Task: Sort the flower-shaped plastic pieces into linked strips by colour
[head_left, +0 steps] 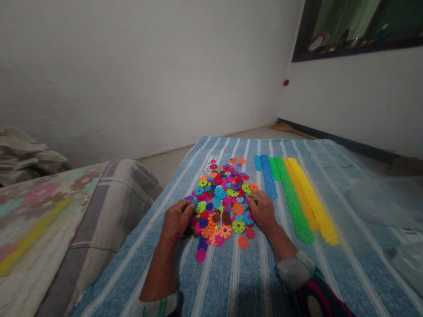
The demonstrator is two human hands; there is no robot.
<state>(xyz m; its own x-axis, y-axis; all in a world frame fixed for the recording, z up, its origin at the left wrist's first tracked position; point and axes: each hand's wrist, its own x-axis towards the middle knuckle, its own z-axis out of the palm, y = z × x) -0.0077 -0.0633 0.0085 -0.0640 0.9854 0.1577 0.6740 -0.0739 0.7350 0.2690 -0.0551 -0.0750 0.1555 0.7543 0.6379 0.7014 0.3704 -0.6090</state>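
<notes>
A heap of colourful plastic snowflake discs (225, 231), flat and notched round their rims, lies on the striped cloth. My left hand (177, 219) is at the heap's left edge, with thumb and fingers pinched on a blue disc (194, 203). At the right edge, my right hand (262, 210) has its fingertips pressed together; what they hold is too small and hidden to make out. To the right of that hand lie rows of overlapping discs sorted by colour: a blue row (269, 178), a green row (293, 200), an orange row (302, 193) and a yellow row (313, 200).
Blue-and-white striped cloth (228, 286) covers the work surface. Clear plastic bags (386, 202) lie along its right side. To the left is a surface with a flowered cover (42, 202) and a grey cloth (99, 220). A white wall (165, 75) stands behind.
</notes>
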